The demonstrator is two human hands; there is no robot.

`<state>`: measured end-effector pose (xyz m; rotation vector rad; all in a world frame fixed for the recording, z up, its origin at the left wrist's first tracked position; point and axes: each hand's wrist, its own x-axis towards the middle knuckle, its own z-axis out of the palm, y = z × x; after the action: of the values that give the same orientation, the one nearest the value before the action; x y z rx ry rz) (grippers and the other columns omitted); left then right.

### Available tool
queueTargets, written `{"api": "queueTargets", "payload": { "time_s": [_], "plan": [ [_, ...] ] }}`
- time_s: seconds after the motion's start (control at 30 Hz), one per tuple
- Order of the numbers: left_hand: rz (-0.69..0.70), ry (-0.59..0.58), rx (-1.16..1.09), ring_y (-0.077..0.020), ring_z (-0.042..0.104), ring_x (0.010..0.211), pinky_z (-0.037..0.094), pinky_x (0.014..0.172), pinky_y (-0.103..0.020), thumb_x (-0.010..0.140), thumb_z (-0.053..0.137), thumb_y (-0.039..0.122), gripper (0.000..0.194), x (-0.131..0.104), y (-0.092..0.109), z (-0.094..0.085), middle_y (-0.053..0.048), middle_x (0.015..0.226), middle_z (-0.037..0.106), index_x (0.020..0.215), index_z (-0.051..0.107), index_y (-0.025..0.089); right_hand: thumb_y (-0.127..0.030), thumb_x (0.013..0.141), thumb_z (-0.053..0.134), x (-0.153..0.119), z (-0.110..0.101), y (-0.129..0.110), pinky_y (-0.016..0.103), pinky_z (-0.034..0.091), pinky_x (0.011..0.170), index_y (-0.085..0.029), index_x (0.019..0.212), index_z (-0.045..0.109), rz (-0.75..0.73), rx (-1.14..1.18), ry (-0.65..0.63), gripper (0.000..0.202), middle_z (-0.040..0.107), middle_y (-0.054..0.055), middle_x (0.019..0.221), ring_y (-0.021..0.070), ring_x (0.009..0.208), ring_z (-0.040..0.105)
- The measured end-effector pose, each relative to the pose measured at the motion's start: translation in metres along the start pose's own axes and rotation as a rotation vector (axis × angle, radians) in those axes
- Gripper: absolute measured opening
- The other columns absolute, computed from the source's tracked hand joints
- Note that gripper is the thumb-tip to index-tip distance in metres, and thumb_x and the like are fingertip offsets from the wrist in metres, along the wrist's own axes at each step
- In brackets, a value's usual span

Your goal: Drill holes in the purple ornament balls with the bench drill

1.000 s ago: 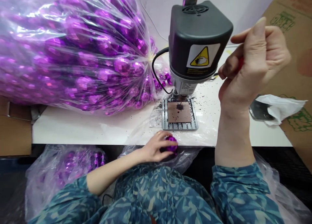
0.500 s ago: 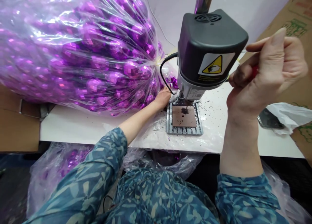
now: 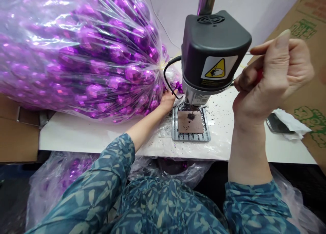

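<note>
My right hand (image 3: pixel 277 74) is closed around the red knob (image 3: pixel 259 76) of the lever on a small black drill press (image 3: pixel 216 50). Below the drill head, a square brown board (image 3: pixel 191 122) with a dark hole and dark shavings lies on the slotted grey base plate (image 3: pixel 175 138). My left hand (image 3: pixel 167 101) reaches in behind the black cable, left of the drill column. Shiny purple faceted pieces (image 3: pixel 179 87) are right at its fingertips. The fingers are mostly hidden, so whether they grip one cannot be told.
A large clear bag of purple faceted balls (image 3: pixel 96 64) lies on the white table (image 3: pixel 89 137) at left. Cardboard boxes stand at both sides, including one (image 3: pixel 305 74) at right. A phone (image 3: pixel 277 123) lies partly under white tissue (image 3: pixel 294 122). Plastic bags hang below the table edge.
The view has shifted slightly, so the drill press and right hand appear a little further left. Both hands keep about the same places; my right hand stays on the lever knob.
</note>
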<state>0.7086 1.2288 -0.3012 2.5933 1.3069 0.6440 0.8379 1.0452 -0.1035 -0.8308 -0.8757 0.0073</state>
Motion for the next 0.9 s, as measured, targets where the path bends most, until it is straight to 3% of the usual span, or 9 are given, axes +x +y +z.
{"api": "queueTargets", "payload": {
  "time_s": [0.07, 0.17, 0.27, 0.37, 0.47, 0.6, 0.67, 0.9],
  "plan": [
    [-0.016, -0.016, 0.071, -0.0404, 0.051, 0.139, 0.044, 0.113, -0.057, 0.098, 0.035, 0.006, 0.048, -0.021, -0.003, -0.002, -0.028, 0.145, 0.055, 0.139, 0.06, 0.011, -0.049, 0.086, 0.06, 0.0, 0.0, 0.0, 0.017, 0.022, 0.04, -0.015, 0.07, 0.063, 0.012, -0.009, 0.0, 0.038, 0.033, -0.009, 0.044, -0.002, 0.036, 0.036],
    [0.068, 0.012, 0.044, -0.0399, 0.043, 0.148, 0.039, 0.118, -0.06, 0.097, 0.038, 0.004, 0.049, -0.049, -0.014, -0.008, -0.026, 0.152, 0.049, 0.14, 0.059, 0.015, -0.039, 0.091, 0.056, -0.001, 0.001, -0.001, 0.017, 0.021, 0.041, -0.016, 0.071, 0.063, 0.025, -0.015, 0.01, 0.031, 0.033, -0.009, 0.044, -0.0026, 0.036, 0.035],
    [0.167, 0.088, -0.147, -0.0373, 0.043, 0.148, 0.037, 0.121, -0.059, 0.1, 0.047, 0.014, 0.04, -0.073, -0.023, -0.015, -0.021, 0.15, 0.051, 0.137, 0.061, 0.02, -0.049, 0.086, 0.059, -0.001, 0.002, -0.002, 0.018, 0.019, 0.039, -0.015, 0.07, 0.061, 0.035, -0.01, 0.03, 0.037, 0.033, -0.01, 0.043, -0.0021, 0.036, 0.035],
    [0.183, 0.122, -0.506, -0.0341, 0.052, 0.139, 0.044, 0.117, -0.054, 0.097, 0.062, 0.034, 0.039, -0.095, -0.016, -0.022, -0.017, 0.144, 0.056, 0.134, 0.062, 0.022, -0.066, 0.072, 0.06, 0.0, 0.003, -0.001, 0.02, 0.018, 0.037, -0.015, 0.069, 0.06, 0.024, 0.0, 0.024, 0.052, 0.034, -0.009, 0.042, -0.0008, 0.035, 0.034],
    [-0.057, 0.038, -1.027, -0.0283, 0.064, 0.123, 0.055, 0.104, -0.047, 0.092, 0.069, 0.045, 0.049, -0.113, 0.004, -0.03, -0.014, 0.134, 0.064, 0.134, 0.059, 0.023, -0.073, 0.064, 0.06, 0.001, 0.003, -0.001, 0.021, 0.016, 0.034, -0.015, 0.067, 0.059, 0.012, 0.022, 0.018, 0.058, 0.033, -0.009, 0.041, 0.0002, 0.033, 0.032],
    [-0.443, -0.153, -1.557, -0.0245, 0.071, 0.11, 0.061, 0.093, -0.043, 0.09, 0.07, 0.045, 0.042, -0.124, 0.025, -0.041, -0.011, 0.128, 0.07, 0.125, 0.064, 0.022, -0.067, 0.069, 0.062, 0.0, 0.004, 0.001, 0.02, 0.015, 0.035, -0.015, 0.067, 0.06, 0.0, 0.066, 0.032, 0.052, 0.032, -0.009, 0.042, -0.0001, 0.034, 0.03],
    [-0.498, -0.182, -1.628, -0.0237, 0.071, 0.108, 0.061, 0.092, -0.041, 0.088, 0.075, 0.044, 0.042, -0.125, 0.03, -0.043, -0.01, 0.126, 0.071, 0.122, 0.067, 0.022, -0.064, 0.072, 0.061, 0.0, 0.003, 0.002, 0.019, 0.016, 0.036, -0.015, 0.068, 0.061, -0.002, 0.057, 0.028, 0.049, 0.033, -0.008, 0.042, -0.0003, 0.035, 0.031],
    [-0.478, -0.222, -1.64, -0.0223, 0.072, 0.103, 0.059, 0.093, -0.041, 0.078, 0.087, 0.04, 0.042, -0.122, 0.037, -0.04, -0.01, 0.115, 0.075, 0.108, 0.068, 0.018, -0.063, 0.072, 0.064, 0.001, 0.002, 0.005, 0.019, 0.017, 0.035, -0.014, 0.067, 0.059, -0.019, 0.06, 0.011, 0.049, 0.03, -0.009, 0.042, 0.0003, 0.033, 0.033]
  ]
}}
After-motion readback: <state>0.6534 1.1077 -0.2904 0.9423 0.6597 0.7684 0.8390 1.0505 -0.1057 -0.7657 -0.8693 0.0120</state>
